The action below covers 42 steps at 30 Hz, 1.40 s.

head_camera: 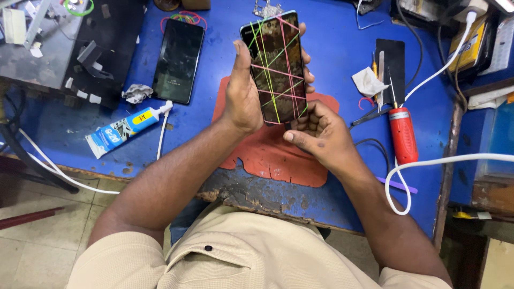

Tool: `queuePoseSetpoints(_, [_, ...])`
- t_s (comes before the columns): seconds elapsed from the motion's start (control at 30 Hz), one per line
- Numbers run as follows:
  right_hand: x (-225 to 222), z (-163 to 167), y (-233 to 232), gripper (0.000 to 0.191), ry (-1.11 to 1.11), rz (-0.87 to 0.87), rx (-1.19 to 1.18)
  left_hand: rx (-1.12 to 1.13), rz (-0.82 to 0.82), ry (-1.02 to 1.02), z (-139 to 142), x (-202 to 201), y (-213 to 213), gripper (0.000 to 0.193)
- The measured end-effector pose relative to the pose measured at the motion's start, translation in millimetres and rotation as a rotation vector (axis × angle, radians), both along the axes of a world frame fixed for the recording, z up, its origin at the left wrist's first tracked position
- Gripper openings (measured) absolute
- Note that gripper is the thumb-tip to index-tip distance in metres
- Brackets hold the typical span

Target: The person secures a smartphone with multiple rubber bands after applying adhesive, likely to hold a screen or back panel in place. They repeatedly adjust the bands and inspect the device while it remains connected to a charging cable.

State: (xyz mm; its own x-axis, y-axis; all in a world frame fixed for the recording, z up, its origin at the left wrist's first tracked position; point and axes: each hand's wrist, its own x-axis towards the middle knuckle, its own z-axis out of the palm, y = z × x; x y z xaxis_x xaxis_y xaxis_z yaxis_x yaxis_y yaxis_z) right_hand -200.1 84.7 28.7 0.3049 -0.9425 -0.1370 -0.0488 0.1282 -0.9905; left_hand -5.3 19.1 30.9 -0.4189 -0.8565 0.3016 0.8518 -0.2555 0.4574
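Phone (276, 67) bound with crossed pink and green rubber bands sits upright between our two hands, held above the red mat (278, 155) near the front edge of the blue workbench (337, 59). Nearest to us, our right hand (318, 134) curls under the phone's bottom edge, fingers folded in and thumb lying across them, touching the lower end of the handset; whether it truly pinches the phone or only props it we cannot tell. Just beyond, our left hand (243, 91) is clamped along the phone's left side, thumb up the near edge and fingertips wrapping round to show on the far right edge. The screen faces us, dark and reflective under the bands. The red mat below is cracked and worn at its near edge, and the bench paint is chipped there. To the right, a white cable (428, 163) loops across the bench beside a red-handled screwdriver (402, 134), and a thin purple stick lies near the loop. Further right and back, a black pad (396, 61) carries slim metal tools, with a crumpled white tissue (367, 82) just beside it. To the left, a blue and white glue tube (126, 128) lies tilted, nozzle toward a second dark phone (178, 60) lying flat, screen up. A small crumpled wrapper (136, 92) rests between them. Loose coloured rubber bands (184, 17) lie at that second phone's far end.
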Motion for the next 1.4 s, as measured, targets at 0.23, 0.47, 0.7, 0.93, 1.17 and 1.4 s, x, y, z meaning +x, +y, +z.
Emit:
queuePoseSetpoints(0.23, [-0.6,2.0,0.8,0.009,0.026,-0.013,0.124,-0.032,0.062,-0.048,-0.2,0.0,-1.1,0.093])
queuePoseSetpoints(0.47, [4.2,6.7,1.7,0.01,0.017,-0.027,0.128,-0.06,0.065,-0.061,-1.3,-0.3,0.0,0.09])
queuePoseSetpoints(0.7, [5.7,4.2,2.7,0.011,-0.033,-0.057,0.126,-0.041,0.049,-0.056,-2.7,-0.9,-0.9,0.091])
queuePoseSetpoints(0.93, [7.6,-1.5,3.3,0.01,-0.089,-0.112,0.106,-0.03,0.037,-0.059,-1.5,-2.3,-1.6,0.093])
queuePoseSetpoints(1.17, [8.0,-5.1,4.4,0.011,-0.077,-0.146,0.103,-0.009,0.038,-0.024,-0.6,-3.3,1.3,0.092])
queuePoseSetpoints(1.4, [9.8,-8.9,5.7,0.011,-0.135,-0.181,0.097,-0.017,0.079,-0.034,0.6,-3.6,2.9,0.092])
